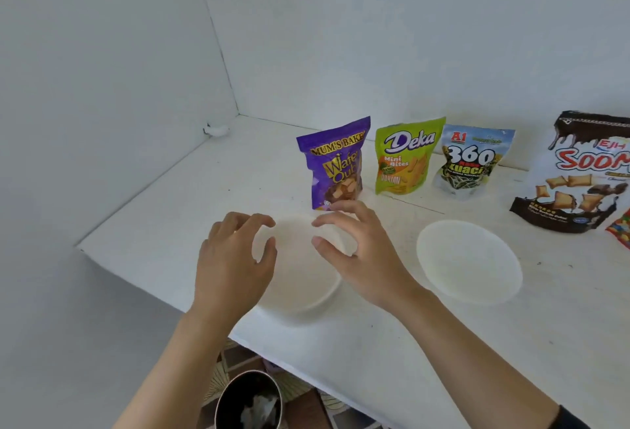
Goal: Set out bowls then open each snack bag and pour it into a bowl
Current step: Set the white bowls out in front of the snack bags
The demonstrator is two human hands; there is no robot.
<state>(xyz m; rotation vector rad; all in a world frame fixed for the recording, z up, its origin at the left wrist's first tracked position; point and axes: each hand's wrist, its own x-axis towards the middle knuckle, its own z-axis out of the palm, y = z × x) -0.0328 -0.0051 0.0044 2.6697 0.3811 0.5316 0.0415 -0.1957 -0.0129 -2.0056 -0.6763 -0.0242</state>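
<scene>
Two bowls are out, so the bag step seems next. The left hand point(235, 258) and right hand point(361, 251) hover over the near left bowl point(300, 292), fingers loose, holding nothing. The second bowl point(468, 261) sits to its right. The purple bag point(335, 162) stands shut just behind, and it probably needs grabbing and tearing.

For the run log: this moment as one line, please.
step: setting bowls; left hand: open over left bowl; right hand: open over it; right bowl: empty; purple bag: upright
</scene>
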